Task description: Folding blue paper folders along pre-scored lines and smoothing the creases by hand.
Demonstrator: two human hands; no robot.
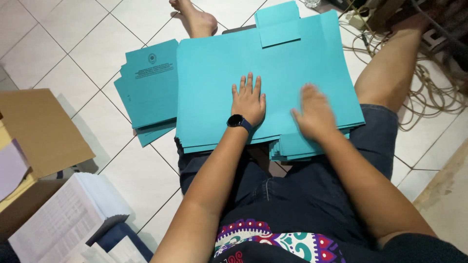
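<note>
The person wears dark navy shorts point(302, 195) across the middle and lower right of the frame, with a seam running down the front. At the bottom centre shows the hem of a dark top point(273, 246) printed with a mandala pattern in purple, teal, white and red. A black round-faced watch point(237, 121) on a dark blue strap sits on the left wrist, near the centre. Arms, legs and feet are bare.

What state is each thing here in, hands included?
Left hand: flat, fingers spread, pressing the top folder.
Right hand: flat on the same folder, blurred.
Big teal folder stack: piled on the lap, edges uneven.
Smaller teal stack: on the floor, fanned out.
Cardboard box: flap open.
Cables: tangled.
</note>
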